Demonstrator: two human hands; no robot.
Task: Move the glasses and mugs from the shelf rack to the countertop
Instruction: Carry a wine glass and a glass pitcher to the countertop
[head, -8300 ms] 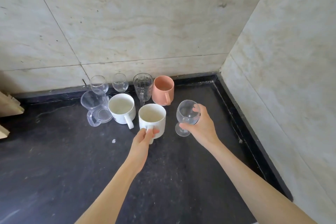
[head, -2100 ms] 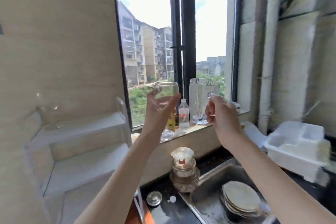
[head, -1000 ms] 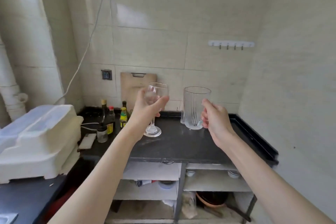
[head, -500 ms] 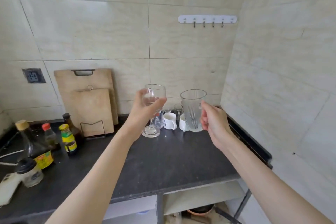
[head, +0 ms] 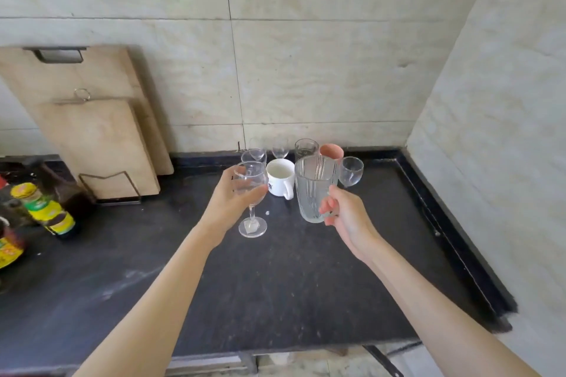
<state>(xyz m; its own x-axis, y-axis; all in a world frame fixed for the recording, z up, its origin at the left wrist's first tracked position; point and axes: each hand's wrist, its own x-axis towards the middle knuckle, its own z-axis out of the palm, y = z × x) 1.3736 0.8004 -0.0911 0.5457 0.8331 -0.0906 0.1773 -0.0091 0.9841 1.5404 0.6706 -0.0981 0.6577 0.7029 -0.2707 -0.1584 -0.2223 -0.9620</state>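
My left hand (head: 225, 203) grips a clear stemmed wine glass (head: 250, 193) by its bowl, held above the black countertop (head: 275, 285). My right hand (head: 346, 217) holds a tall ribbed clear glass (head: 314, 187) by its side. Both are in the air in front of a cluster at the back corner: a white mug (head: 279, 176), a pink mug (head: 330, 151), a small wine glass (head: 351, 171) and several other clear glasses (head: 304, 148). The shelf rack is out of view.
Two wooden cutting boards (head: 101, 138) lean against the tiled wall in a wire stand at the left. Sauce bottles (head: 46, 208) stand at the far left. A raised rim (head: 444, 236) runs along the counter's right side by the wall.
I have stepped closer to the counter and the view has tilted down. Both hands still carry their glasses, now nearer the cluster in the corner.
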